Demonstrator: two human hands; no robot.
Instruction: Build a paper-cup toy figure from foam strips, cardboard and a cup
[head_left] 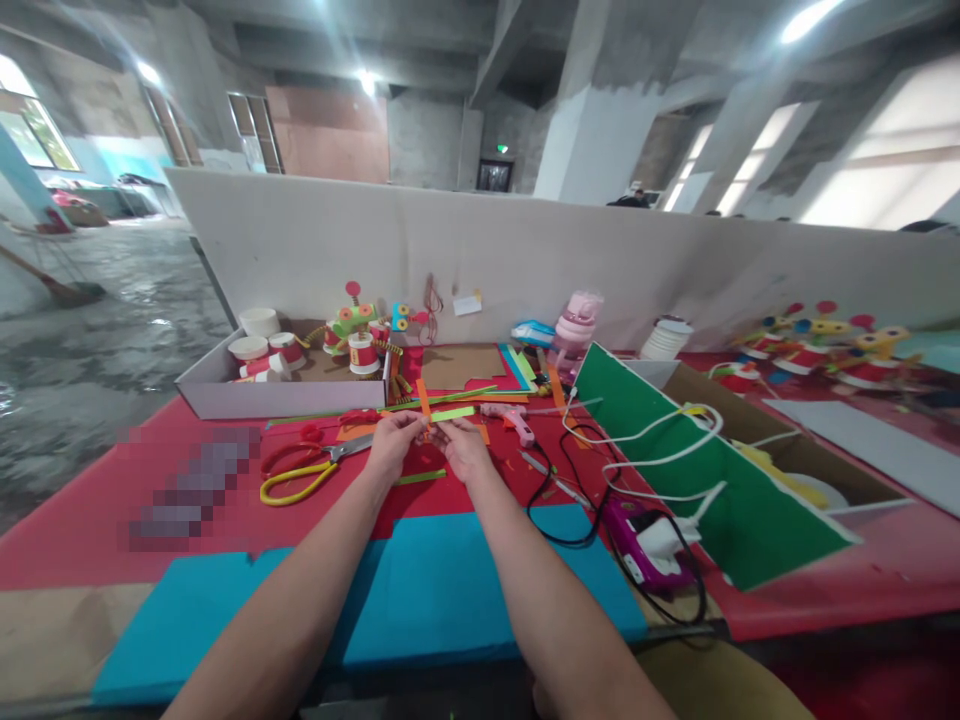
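My left hand (pixel 391 443) and my right hand (pixel 463 447) meet above the red table cover, fingers pinched together on a small strip of paper (pixel 433 432) between them. Its colour is hard to make out; orange and green strips (pixel 452 413) lie just beyond the fingers. Yellow-handled scissors (pixel 311 478) lie to the left of my left hand, with red-handled scissors (pixel 289 452) beside them. A pink glue gun (pixel 517 422) rests just right of my right hand.
A blue foam sheet (pixel 420 590) lies near me. An open box (pixel 255 395) with paper cups and cup figures stands back left. A green-lined box (pixel 720 480), white and black cables, a purple device (pixel 641 545) and a pink bottle (pixel 574 335) are at right.
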